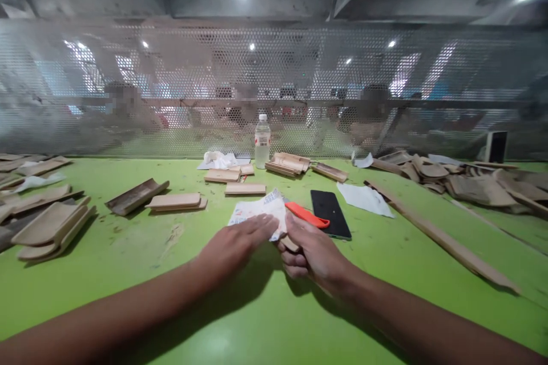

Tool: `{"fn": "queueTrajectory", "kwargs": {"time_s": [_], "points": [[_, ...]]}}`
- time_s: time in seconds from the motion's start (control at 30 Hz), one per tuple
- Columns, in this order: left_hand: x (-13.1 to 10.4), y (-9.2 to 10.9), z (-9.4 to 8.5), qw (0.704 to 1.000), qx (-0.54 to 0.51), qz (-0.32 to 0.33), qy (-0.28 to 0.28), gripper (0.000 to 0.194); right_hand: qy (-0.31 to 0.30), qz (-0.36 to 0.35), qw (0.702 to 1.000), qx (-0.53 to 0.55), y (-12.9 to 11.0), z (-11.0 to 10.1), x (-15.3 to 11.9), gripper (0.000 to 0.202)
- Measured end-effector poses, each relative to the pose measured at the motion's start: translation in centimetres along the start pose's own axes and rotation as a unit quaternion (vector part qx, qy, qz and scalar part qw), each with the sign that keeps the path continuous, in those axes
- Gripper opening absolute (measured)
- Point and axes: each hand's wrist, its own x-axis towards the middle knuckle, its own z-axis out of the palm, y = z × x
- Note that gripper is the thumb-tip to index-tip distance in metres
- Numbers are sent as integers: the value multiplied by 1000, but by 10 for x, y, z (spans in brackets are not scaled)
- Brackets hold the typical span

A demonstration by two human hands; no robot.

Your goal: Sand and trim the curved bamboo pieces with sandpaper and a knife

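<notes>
My left hand (246,239) lies with its fingers stretched over a printed white paper (257,209), near the middle of the green table. Beside it, my right hand (310,248) is closed round a small pale wooden piece (291,243), which shows between thumb and curled fingers. The paper's right edge meets the right thumb. Just beyond the right hand lies an orange-red tool (306,215), partly over a black phone (330,214). How much of the wooden piece sits under the paper is hidden.
On the green table (205,319), curved wooden pieces are stacked at left (53,228) and heaped at right (483,185). A bottle (262,142) stands near the perforated screen (192,80). A long strip (445,239) and white paper (366,198) lie at right. Blurred people are beyond.
</notes>
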Motion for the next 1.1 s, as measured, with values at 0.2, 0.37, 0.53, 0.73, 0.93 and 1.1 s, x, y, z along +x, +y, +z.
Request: {"fn": "queueTrajectory", "kwargs": {"time_s": [0.2,0.37,0.53,0.73,0.93,1.1], "points": [[6,-45,-15,971,116,-210,-16,52,40,-58,997,8,-18,0,-5,34],[10,-36,-19,978,56,-192,52,47,12,-78,996,-28,-18,-5,-6,42],[14,-17,-32,904,-270,-311,113,44,-27,-111,985,-127,-11,-9,-3,57],[17,-15,-35,732,-578,-348,101,56,-48,-90,987,-124,-7,-9,-2,66],[18,-8,-40,764,-532,-351,94,53,-69,-75,983,-152,-6,-10,-2,56],[17,-6,-42,803,-479,-347,76,53,-70,-78,976,-193,-7,-13,0,51]]}}
